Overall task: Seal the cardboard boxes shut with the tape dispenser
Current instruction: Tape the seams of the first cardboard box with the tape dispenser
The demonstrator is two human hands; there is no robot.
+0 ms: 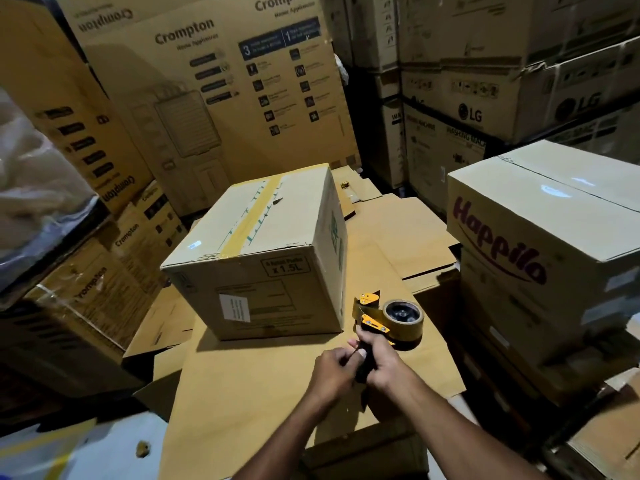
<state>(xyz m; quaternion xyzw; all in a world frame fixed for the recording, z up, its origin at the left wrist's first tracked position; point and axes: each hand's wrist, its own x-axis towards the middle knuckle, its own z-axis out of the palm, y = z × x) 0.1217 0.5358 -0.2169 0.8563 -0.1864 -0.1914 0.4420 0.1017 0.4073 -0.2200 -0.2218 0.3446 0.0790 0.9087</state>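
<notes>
"Happilo" carton (540,244), "Crompton" box (214,91), "LG" box (485,102)

Box (256,251) ctr on flat cardboard (277,393), tape dispenser (391,320) just R of it, Happilo box (540,230) further R

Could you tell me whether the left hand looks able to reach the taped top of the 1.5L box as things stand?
Probably yes: the left hand sits at the tape dispenser handle, just in front of the cardboard box, with only flattened cardboard between them.

Layered flattened cardboard sheets (277,393) carry the work.
One taped cardboard box (263,258) stands on them toward the back, with more sheets overlapping at the right.
</notes>
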